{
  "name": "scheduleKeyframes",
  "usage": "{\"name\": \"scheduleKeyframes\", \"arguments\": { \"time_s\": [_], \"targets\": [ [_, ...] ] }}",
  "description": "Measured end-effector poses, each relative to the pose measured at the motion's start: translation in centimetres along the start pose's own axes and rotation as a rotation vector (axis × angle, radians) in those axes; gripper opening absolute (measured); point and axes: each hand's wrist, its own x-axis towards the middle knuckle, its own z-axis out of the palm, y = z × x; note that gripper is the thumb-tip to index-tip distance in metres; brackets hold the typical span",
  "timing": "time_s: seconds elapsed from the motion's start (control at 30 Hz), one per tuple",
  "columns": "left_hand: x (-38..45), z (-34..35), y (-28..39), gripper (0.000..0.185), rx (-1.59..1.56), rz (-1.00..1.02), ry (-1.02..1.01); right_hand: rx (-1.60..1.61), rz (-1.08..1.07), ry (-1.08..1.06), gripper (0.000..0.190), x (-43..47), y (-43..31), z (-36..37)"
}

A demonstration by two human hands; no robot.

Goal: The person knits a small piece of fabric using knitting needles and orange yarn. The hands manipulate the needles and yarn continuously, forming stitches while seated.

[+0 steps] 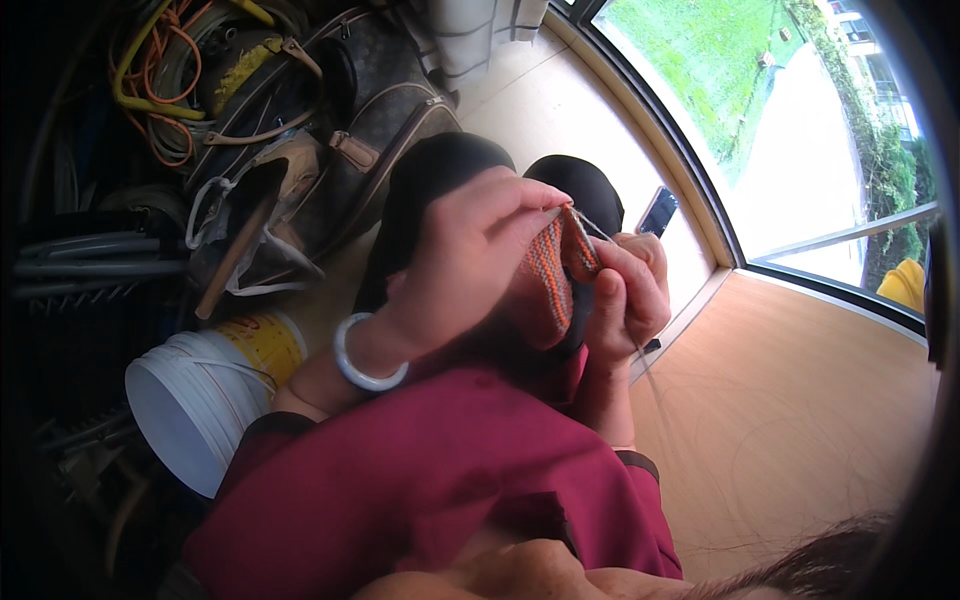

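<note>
A knitted piece with orange and grey stripes point(553, 274) is held above my knees, its narrow tip pointing up. My left hand point(459, 262), with a pale bangle point(369, 379) on the wrist, pinches that tip between thumb and fingertips. The piece's right edge is gripped by my right hand point(630, 289), thumb against curled fingers. A thin grey strand of yarn point(596, 227) runs from the tip to my right hand, and a strand also trails below it. Whether a needle is in the stitches I cannot tell.
On my left lie a white bucket point(199, 397) on its side, a dark bag with tan trim point(397, 97), a plastic bag point(255, 247) and coiled orange cord point(176, 52). To the right, a phone point(658, 212) rests near the frame of a glass door point(675, 112).
</note>
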Motion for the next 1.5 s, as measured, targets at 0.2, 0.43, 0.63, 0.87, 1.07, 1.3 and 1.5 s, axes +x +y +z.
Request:
{"name": "scheduleKeyframes", "arguments": {
  "time_s": [0.2, 0.43, 0.63, 0.87, 1.07, 1.3, 1.5],
  "targets": [
    [0.4, -1.8, 1.1, 0.014, -0.431, -0.438, -0.307, 0.563, 0.327, -0.236, 0.028, 1.1, 1.4, -2.0],
    [0.3, -1.1, 1.0, 0.014, -0.341, -0.433, -0.234, 0.542, 0.245, -0.259, 0.023, 0.9, 1.9, -1.3],
    [0.1, -1.0, 0.6, 0.014, -0.274, -0.343, -0.173, 0.336, 0.150, -0.257, 0.026, 1.3, 1.1, -1.5],
    [0.1, -0.6, 0.3, 0.012, -0.312, -0.374, -0.194, 0.259, 0.079, -0.217, 0.029, 1.1, 0.8, -1.1],
    [0.0, -0.3, 0.3, 0.012, -0.259, -0.367, -0.176, 0.215, 0.126, -0.050, 0.042, 0.5, 0.1, 0.5],
    [-0.4, 0.2, 0.2, 0.013, -0.208, -0.277, -0.042, 0.002, 0.040, 0.037, 0.035, 0.0, -0.2, 1.2],
    [0.1, -0.8, 0.0, 0.015, -0.183, -0.238, -0.154, -0.058, 0.053, 0.065, 0.035, -0.5, -0.7, 1.4]
  ]
}}
